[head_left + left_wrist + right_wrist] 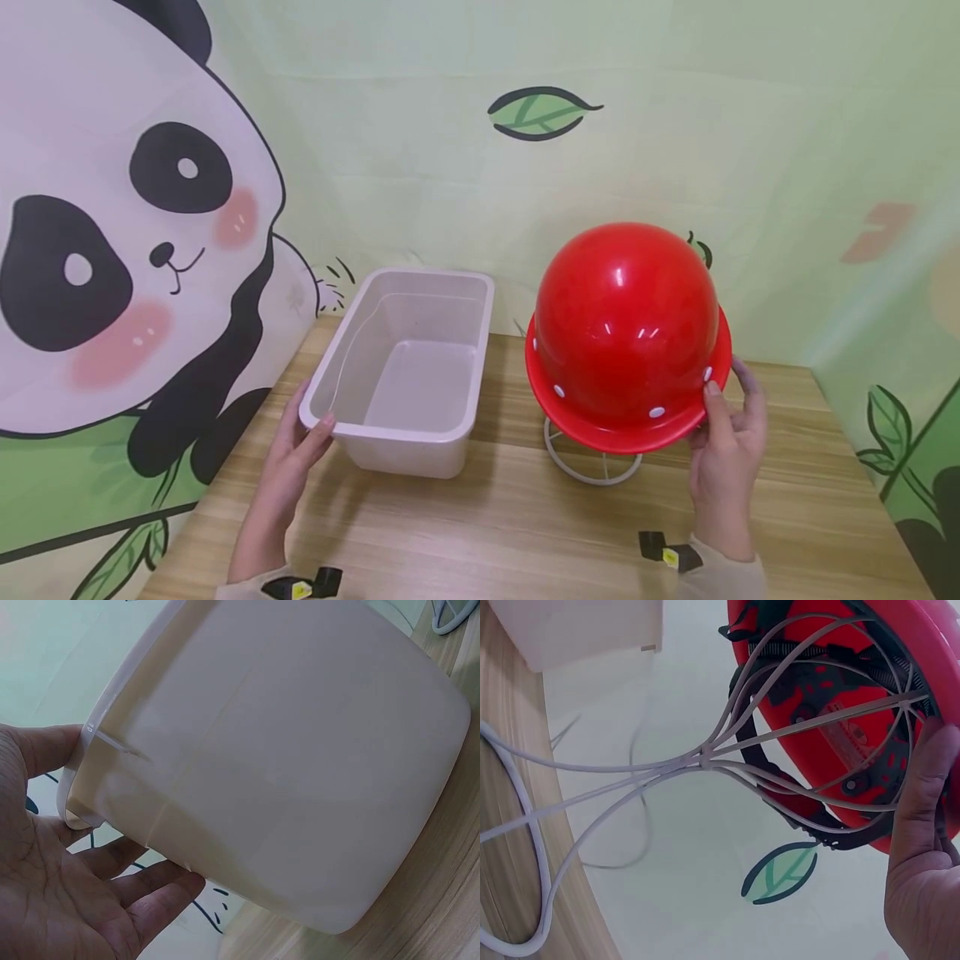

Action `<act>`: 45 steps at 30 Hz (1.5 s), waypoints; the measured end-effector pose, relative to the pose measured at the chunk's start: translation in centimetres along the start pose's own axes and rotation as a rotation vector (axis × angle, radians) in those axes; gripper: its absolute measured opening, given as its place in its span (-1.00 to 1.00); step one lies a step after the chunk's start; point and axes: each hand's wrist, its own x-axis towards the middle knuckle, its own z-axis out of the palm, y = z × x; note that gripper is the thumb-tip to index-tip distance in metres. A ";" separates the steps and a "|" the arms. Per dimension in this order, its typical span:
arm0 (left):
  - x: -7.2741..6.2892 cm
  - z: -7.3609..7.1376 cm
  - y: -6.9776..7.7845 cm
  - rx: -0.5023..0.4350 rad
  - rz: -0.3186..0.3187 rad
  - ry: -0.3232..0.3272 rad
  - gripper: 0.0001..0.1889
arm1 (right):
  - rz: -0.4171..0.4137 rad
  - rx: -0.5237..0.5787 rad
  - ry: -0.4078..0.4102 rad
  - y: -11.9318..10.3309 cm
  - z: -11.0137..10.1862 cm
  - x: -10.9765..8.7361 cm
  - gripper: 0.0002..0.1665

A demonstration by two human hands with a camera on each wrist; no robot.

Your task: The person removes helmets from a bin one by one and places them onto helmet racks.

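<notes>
A pale plastic storage bin (405,435) with a rounded rim stands at the left of the table. My left hand (283,467) grips its near left corner, thumb over the rim and the other fingers along the outer wall (262,772). To the right, a red hard hat (626,325) sits dome up over a white wire stand (600,481). With my right hand (726,467) I pinch the hat's brim at the near right, thumb on the outside. From the right wrist, black inner straps (847,836) show around the stand's wire head (703,755).
Both things are on a wood-grain table (487,533), near its back edge. Behind it hangs a pale green cloth (405,167) printed with a large panda and leaves. A narrow strip of table separates the bin from the hat.
</notes>
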 end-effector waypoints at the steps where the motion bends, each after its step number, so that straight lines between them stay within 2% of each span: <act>1: 0.0 0.0 0.0 -0.004 -0.001 -0.001 -0.23 | 0.006 0.005 0.003 0.0 0.0 0.0 -0.40; 11: 0.0 0.0 -0.2 0.017 -0.013 -0.001 -0.23 | 0.083 -0.034 0.065 0.2 -0.4 0.4 -0.37; 19: 0.0 0.0 -0.2 0.013 -0.022 0.000 -0.22 | 0.137 0.015 0.079 0.5 -0.9 0.7 -0.40; 24: 0.0 -0.1 -0.2 0.019 -0.037 0.007 -0.22 | 0.180 -0.039 0.094 0.8 -1.1 0.7 -0.42; 37: 0.0 -0.1 -0.1 0.003 -0.027 0.009 -0.22 | 0.250 0.010 0.149 0.9 -1.2 0.7 -0.47; 41: 0.0 -0.1 -0.1 -0.001 -0.027 0.006 -0.23 | 0.204 -0.025 0.137 0.9 -1.3 0.6 -0.41; 45: 0.0 -0.1 0.0 -0.006 -0.028 0.005 -0.22 | 0.154 -0.133 0.113 0.7 -1.5 0.4 -0.39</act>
